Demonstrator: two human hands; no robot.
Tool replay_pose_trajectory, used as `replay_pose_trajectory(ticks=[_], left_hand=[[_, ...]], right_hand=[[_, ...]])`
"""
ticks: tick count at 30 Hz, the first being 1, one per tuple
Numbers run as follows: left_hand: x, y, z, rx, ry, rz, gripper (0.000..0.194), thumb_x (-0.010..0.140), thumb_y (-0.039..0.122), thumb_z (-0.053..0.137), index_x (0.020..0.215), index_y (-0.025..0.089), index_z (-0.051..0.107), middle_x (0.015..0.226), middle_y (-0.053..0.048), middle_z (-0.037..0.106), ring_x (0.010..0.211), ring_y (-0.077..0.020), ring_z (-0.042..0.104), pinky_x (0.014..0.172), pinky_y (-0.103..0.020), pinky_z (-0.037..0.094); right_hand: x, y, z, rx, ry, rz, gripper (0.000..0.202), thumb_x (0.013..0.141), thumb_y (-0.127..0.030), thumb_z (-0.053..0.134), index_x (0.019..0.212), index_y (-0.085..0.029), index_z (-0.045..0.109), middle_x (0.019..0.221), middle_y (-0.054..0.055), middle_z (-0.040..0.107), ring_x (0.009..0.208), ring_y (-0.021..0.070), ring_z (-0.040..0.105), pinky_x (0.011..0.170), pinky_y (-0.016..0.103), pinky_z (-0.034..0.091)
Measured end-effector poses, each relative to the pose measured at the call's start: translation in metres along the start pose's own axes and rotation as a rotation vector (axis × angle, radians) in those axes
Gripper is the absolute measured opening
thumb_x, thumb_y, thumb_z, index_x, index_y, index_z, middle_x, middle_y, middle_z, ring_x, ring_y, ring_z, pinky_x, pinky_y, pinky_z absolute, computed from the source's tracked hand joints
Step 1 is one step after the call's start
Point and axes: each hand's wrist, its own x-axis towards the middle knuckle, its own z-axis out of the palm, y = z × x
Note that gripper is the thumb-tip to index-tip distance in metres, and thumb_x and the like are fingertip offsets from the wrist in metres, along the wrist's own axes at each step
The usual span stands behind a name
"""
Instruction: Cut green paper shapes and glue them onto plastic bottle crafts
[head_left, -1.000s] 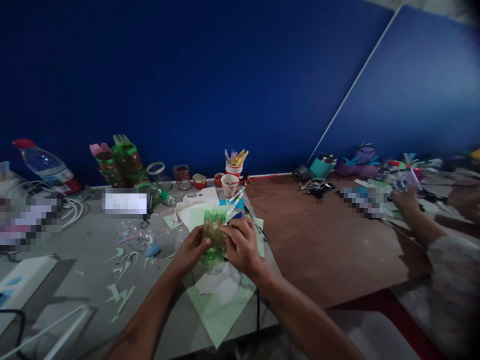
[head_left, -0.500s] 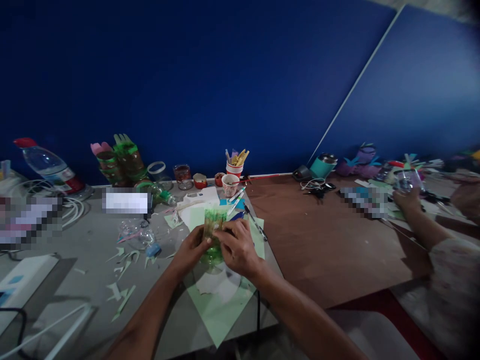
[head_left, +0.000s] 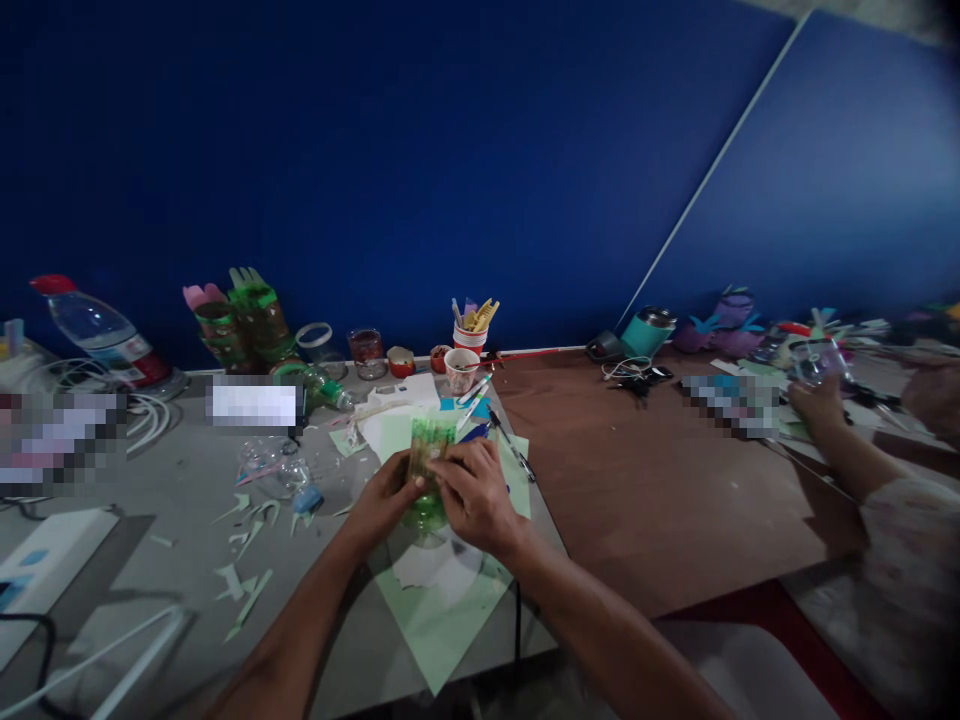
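Between my hands is a green-painted clear plastic bottle piece (head_left: 427, 512), held over papers at the middle of the desk. My left hand (head_left: 388, 492) grips its left side, with the thumb across the front. My right hand (head_left: 474, 488) has its fingers bent against the right side and front of the piece; whether they pinch something small there is hidden. Beneath lies a light green paper sheet (head_left: 437, 650) with a torn white paper (head_left: 424, 572) on it. Behind the piece, a black pen (head_left: 514, 445) and a green-white marker (head_left: 474, 400) lie on the papers.
Paper cups (head_left: 461, 368) with tools stand at the back by the wall. Left are green-brown painted bottle crafts (head_left: 255, 315), paper scraps (head_left: 244, 590), a large red-capped bottle (head_left: 105, 335) and white cables. At right, another person's hand (head_left: 817, 403) holds a clear plastic cup near a teal flask (head_left: 646, 333).
My right fingers have shifted very slightly on the bottle piece. The view has moved a touch; everything else stays as it was.
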Motion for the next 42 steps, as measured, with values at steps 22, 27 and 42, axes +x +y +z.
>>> replay_pose_trajectory(ticks=[22,27,42], left_hand=[[0.001,0.0,0.001,-0.105,0.047,-0.016,0.045,0.07,0.046,0.07,0.104,0.018,0.063,0.107,-0.01,0.069,0.103,-0.0275,0.061,0.089,-0.036,0.046],[0.0,0.003,0.001,-0.092,0.036,-0.014,0.046,0.069,0.045,0.07,0.106,0.018,0.063,0.111,-0.011,0.068,0.106,-0.028,0.06,0.092,-0.038,0.045],[0.0,0.009,0.001,-0.046,0.058,-0.038,0.056,0.066,0.054,0.069,0.106,0.016,0.06,0.112,-0.013,0.068,0.107,-0.0299,0.06,0.092,-0.04,0.045]], right_hand=[[-0.003,0.001,0.003,-0.009,0.017,0.081,0.028,0.084,-0.012,0.049,0.106,-0.019,0.065,0.089,0.007,0.059,0.085,0.0202,0.053,0.076,0.038,0.039],[-0.004,0.001,0.002,-0.001,0.042,0.095,0.026,0.084,-0.012,0.05,0.104,-0.019,0.066,0.088,0.007,0.059,0.084,0.02,0.052,0.077,0.038,0.039],[-0.005,0.002,0.001,0.024,0.149,0.141,0.024,0.084,-0.012,0.051,0.101,-0.018,0.065,0.089,0.007,0.058,0.084,0.0203,0.052,0.076,0.038,0.04]])
